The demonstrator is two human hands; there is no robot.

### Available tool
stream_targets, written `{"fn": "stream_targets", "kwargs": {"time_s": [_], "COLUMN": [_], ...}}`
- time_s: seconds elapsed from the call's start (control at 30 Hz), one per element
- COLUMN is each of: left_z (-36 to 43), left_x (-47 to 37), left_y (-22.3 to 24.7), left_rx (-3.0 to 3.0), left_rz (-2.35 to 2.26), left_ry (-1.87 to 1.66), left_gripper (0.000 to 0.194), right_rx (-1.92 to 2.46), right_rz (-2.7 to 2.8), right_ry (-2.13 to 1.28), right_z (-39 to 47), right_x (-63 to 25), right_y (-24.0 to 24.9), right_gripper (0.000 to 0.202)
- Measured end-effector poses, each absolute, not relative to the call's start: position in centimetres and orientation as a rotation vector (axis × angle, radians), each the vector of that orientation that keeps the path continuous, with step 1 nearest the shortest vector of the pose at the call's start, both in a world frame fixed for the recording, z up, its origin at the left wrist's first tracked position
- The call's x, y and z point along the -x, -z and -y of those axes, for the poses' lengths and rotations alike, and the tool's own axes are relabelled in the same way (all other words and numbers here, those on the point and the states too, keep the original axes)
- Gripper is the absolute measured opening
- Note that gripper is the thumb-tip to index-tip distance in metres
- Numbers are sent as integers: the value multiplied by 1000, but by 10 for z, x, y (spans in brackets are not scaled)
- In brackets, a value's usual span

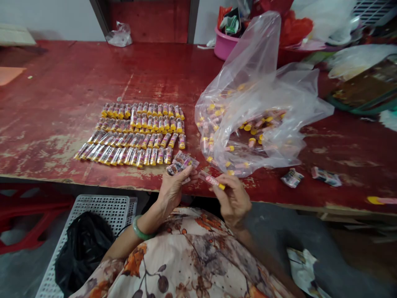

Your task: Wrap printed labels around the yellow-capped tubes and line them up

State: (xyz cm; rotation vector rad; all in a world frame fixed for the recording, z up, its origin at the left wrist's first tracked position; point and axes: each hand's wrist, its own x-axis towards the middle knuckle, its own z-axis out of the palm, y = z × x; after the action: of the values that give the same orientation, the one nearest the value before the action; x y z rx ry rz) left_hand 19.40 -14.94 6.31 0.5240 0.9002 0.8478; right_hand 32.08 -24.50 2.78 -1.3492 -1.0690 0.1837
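Observation:
My left hand pinches a few small printed packets at the table's front edge. Between the fingers of my right hand is a small clear tube with a yellow cap and a pink inside, its far end pointing toward my left hand. Ahead and to the left lie several rows of similar capped tubes with dark printed contents, caps toward me. Ahead on the right, a large clear plastic bag stands open with many pink, yellow-capped tubes in it.
Two small printed bundles and a yellow-ended pink tube lie right on the red table. A pink basin stands at the back. Below left are a white perforated crate, a black bag and a red stool.

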Motion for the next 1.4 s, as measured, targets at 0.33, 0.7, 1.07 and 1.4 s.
{"fn": "stream_targets", "kwargs": {"time_s": [0.33, 0.7, 1.07, 1.4], "left_z": [162, 151, 155, 162], "left_x": [-194, -197, -206, -203], "left_y": [-61, -59, -61, -66], "left_rx": [-673, -616, -388, -402], "left_rz": [-853, -911, -996, -934], "left_ry": [-606, -699, -608, -666], "left_gripper": [31, 36, 34, 39], "right_rx": [1395, 1435, 1286, 1388], "right_rz": [646, 668, 802, 1389], "right_ry": [-1076, -1069, -638, 377], "right_z": [225, 231, 265, 267], "right_x": [-326, -342, -343, -320], "right_y": [-58, -60, -54, -53], "right_gripper": [24, 22, 12, 34]}}
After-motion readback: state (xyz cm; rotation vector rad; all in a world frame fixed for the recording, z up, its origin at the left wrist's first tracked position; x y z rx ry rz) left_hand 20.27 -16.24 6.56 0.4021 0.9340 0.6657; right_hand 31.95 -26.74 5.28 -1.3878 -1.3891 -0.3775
